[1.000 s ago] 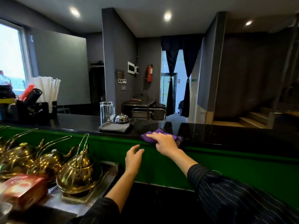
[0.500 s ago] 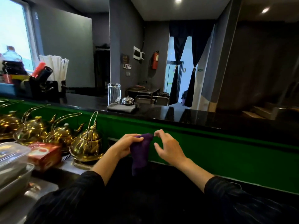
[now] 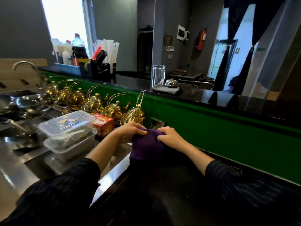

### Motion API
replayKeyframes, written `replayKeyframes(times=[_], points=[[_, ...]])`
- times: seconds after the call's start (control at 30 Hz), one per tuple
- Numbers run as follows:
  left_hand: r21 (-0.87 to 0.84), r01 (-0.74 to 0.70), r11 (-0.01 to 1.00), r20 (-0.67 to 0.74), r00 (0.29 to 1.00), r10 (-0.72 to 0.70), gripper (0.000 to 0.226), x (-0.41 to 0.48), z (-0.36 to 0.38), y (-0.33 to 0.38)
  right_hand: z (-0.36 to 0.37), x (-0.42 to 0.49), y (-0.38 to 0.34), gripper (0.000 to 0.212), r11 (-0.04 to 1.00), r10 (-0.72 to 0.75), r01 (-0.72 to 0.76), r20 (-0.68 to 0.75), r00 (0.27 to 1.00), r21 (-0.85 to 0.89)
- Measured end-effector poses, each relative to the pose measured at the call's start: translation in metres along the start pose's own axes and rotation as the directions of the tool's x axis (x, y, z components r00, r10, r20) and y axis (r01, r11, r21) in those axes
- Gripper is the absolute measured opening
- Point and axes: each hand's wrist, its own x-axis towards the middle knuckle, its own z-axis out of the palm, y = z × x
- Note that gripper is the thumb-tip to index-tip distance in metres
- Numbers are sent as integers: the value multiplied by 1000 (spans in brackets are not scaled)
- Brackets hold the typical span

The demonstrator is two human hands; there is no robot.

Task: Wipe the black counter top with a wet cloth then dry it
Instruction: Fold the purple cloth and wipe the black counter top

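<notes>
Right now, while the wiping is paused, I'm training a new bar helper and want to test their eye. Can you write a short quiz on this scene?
1. True or false: the left hand and the right hand both grip the purple cloth.
2. What stands beside the call bell on the black counter top? A. a clear glass B. a coffee mug C. a candle
3. Fill in: the red box sits in front of a row of gold ____.
Key: 1 true; 2 A; 3 teapots.
</notes>
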Motion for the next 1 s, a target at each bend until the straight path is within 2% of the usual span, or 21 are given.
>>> replayKeyframes(times=[0.1,0.17,0.23,0.3,0.37,0.5,0.67,0.73,0.87,1.0], points=[[-1,12,1000,-6,1000,-12,31,-13,-27,-15,17,16,-11,11,999,2,-3,14,1000,41],[47,-59,997,-125,990,64,29,-17,-34,-23,27,25,-12,12,999,-9,9,10,1000,32],[198,-133,971,-311,931,191,26,-15,-31,-33,40,31,-9,9,997,-29,30,14,999,-73],[455,-143,879,-432,828,358,25,-12,-22,-47,56,32,-4,10,963,-97,83,-42,994,-258],[624,-148,768,-416,768,486,25,-6,-11,-64,73,31,2,13,891,-198,117,-145,969,-438],[702,-138,699,-381,757,531,26,3,-2,-88,91,30,12,21,771,-280,104,-188,941,-628],[751,-26,660,-433,735,522,17,13,-13,-84,84,47,7,19,718,-320,113,-181,930,-687],[757,-24,653,-444,715,541,10,17,-17,-77,81,56,1,18,709,-325,89,-212,922,-700],[772,-48,634,-446,670,594,15,24,-17,-76,82,63,2,19,691,-312,49,-238,920,-721],[776,-23,630,-474,637,607,19,27,-23,-76,79,71,-3,20,674,-344,77,-220,913,-735]])
